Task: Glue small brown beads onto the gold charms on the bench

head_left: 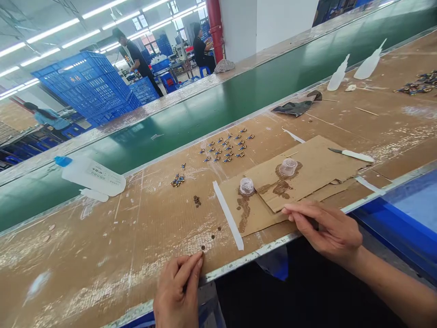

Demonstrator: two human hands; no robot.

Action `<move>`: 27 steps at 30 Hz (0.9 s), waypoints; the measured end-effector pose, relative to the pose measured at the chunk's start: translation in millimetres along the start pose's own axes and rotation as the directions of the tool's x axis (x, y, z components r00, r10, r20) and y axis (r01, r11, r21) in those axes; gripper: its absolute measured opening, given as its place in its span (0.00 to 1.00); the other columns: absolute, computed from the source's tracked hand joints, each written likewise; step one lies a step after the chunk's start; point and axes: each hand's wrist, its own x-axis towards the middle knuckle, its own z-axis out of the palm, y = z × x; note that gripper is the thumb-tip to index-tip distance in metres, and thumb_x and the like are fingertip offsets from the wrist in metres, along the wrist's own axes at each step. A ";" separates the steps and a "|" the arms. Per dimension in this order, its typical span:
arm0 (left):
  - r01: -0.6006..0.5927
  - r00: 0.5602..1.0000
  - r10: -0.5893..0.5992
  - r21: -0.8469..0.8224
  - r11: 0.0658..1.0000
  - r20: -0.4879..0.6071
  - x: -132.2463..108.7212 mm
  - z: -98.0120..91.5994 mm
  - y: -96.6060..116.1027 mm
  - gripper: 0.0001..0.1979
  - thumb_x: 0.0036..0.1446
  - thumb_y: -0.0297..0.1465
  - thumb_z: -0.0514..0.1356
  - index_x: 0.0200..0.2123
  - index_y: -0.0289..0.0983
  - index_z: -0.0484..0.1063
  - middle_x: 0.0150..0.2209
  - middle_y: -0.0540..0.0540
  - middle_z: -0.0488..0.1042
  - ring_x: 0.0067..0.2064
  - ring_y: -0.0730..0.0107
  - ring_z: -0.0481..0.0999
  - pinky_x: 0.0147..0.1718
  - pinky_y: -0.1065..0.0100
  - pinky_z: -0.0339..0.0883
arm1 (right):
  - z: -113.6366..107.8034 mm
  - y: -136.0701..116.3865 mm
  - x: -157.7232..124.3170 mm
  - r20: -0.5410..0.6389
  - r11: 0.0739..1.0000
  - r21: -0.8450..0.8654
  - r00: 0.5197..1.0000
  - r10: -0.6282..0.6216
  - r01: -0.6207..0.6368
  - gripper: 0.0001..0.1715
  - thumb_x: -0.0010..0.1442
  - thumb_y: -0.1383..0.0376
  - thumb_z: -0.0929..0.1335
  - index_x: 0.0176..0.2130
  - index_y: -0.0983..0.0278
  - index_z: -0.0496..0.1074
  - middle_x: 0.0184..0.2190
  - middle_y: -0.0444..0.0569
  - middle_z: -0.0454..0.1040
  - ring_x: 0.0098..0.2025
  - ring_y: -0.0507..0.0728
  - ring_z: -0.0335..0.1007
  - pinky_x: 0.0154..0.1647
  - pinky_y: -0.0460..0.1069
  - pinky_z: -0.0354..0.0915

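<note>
My left hand (179,289) rests at the bench's near edge with its fingers curled; a fingertip touches the bench beside a tiny brown bead (202,248). My right hand (326,230) lies flat, fingers stretched out, on the near edge of a stained cardboard sheet (307,175). Two small clear cups (246,186) (288,167) stand on that cardboard in brown glue stains. Further out lie several small blue-and-gold pieces (227,148), a smaller heap of them (177,180), and a cluster of brown beads (197,200).
A white strip (228,215) lies left of the cardboard. A knife (351,155) lies at right, a plastic bottle (90,175) on its side at left. Two squeeze bottles (353,68) and a dark cloth (297,106) sit farther back. A green conveyor belt (218,107) runs behind; people work among blue crates beyond.
</note>
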 end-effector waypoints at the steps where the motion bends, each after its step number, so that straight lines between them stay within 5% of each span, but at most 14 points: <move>1: -0.011 1.000 0.011 0.002 1.000 0.002 0.2 0.2 -1.5 0.19 0.54 0.49 0.55 0.34 0.45 0.79 0.36 0.47 0.74 0.39 0.65 0.72 0.41 0.65 0.64 | 0.2 0.0 0.6 0.000 1.000 -0.004 1.000 -0.002 0.002 0.18 0.56 0.78 0.65 0.44 0.62 0.70 0.29 0.44 0.75 0.30 0.47 0.73 0.31 0.41 0.70; 16: -0.007 1.000 0.007 0.022 1.000 -0.023 7.8 -2.6 2.1 0.18 0.54 0.49 0.55 0.35 0.46 0.79 0.36 0.50 0.75 0.39 0.66 0.73 0.40 0.67 0.63 | 0.8 -0.8 0.4 0.002 0.999 0.033 1.000 -0.005 0.005 0.21 0.54 0.80 0.65 0.45 0.64 0.68 0.30 0.44 0.74 0.32 0.46 0.71 0.34 0.40 0.69; 27: -0.240 0.970 0.231 0.372 0.896 0.071 95.1 16.7 18.9 0.11 0.57 0.34 0.55 0.32 0.41 0.77 0.34 0.49 0.77 0.37 0.68 0.75 0.35 0.69 0.65 | 1.1 2.2 -0.5 -0.013 0.999 0.046 1.000 -0.028 0.028 0.21 0.55 0.80 0.65 0.46 0.64 0.68 0.32 0.46 0.74 0.34 0.47 0.72 0.36 0.41 0.69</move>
